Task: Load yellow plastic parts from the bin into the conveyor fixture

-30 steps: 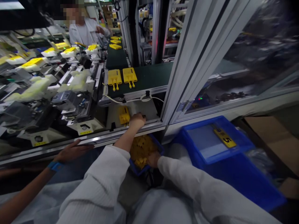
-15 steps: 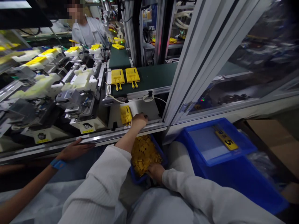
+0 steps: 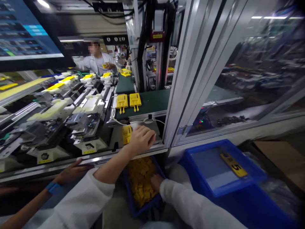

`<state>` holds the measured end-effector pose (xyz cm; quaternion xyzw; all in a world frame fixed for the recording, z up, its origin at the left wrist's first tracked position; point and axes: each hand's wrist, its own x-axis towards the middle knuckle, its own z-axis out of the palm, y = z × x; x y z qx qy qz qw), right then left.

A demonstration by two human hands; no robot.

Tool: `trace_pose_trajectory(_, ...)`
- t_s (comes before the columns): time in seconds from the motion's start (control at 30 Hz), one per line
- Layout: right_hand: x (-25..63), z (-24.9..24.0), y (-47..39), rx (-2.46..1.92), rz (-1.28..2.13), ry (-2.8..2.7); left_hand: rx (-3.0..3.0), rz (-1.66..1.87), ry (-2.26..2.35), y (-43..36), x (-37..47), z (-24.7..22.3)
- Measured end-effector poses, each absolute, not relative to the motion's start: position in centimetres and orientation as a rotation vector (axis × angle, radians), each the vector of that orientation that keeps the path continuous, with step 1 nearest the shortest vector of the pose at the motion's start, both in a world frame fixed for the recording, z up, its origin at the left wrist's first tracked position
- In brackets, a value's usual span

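L hand point(image 3: 143, 139) loosely curled, can't tell if it's pinching anything; yellow unit point(image 3: 127, 134) at its 9 o'clock. My R hand point(image 3: 156, 182) is at the bin's point(image 3: 145, 209) 3 o'clock among yellow pcs point(image 3: 141, 187), grip unclear; pcs prob. light, stiff, best pinched edgewise.

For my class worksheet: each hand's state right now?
Left hand: fingers curled near the yellow device; grip cannot be told.
Right hand: at the yellow pieces in the blue bin; grip hidden, cannot be told.

A yellow device point(image 3: 127, 135) lies on the grey plate point(image 3: 116, 136), two similar units point(image 3: 122, 101) side by side on the green belt point(image 3: 154, 101).
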<state>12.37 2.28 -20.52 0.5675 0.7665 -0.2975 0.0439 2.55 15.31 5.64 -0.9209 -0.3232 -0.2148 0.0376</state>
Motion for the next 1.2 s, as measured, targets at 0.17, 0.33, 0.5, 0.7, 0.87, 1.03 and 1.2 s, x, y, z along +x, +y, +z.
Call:
trace_pose_trajectory(0.17,13.2,-17.7,2.3,1.875,-0.906,2.396,-2.498,-0.552,-1.459,22.7,2.9,12.4)
trace_pose_trajectory(0.33,14.3,-11.1,2.7,2.369,-1.499,2.55,-2.593,-0.17,-1.638,26.2,2.7,12.8)
trace_pose_trajectory(0.5,16.5,-3.4,2.9,2.453,-2.484,2.452,-2.621,-0.261,-1.374,21.9,2.2,11.5)
trace_pose_trajectory(0.7,17.0,1.8,2.5,2.079,-3.212,2.138,-2.496,-0.619,-1.355,20.3,1.9,9.4)
trace_pose_trajectory(0.87,16.8,3.1,2.3,2.314,-3.036,2.341,-2.495,-1.014,-1.21,20.0,1.4,8.6)
trace_pose_trajectory(1.03,17.9,5.2,1.5,2.446,-3.016,2.501,-2.384,-1.905,-1.131,13.4,1.1,8.0)
trace_pose_trajectory(1.2,18.9,7.1,1.2,2.589,-1.627,3.258,-2.119,-2.764,-2.127,4.6,0.8,4.5)
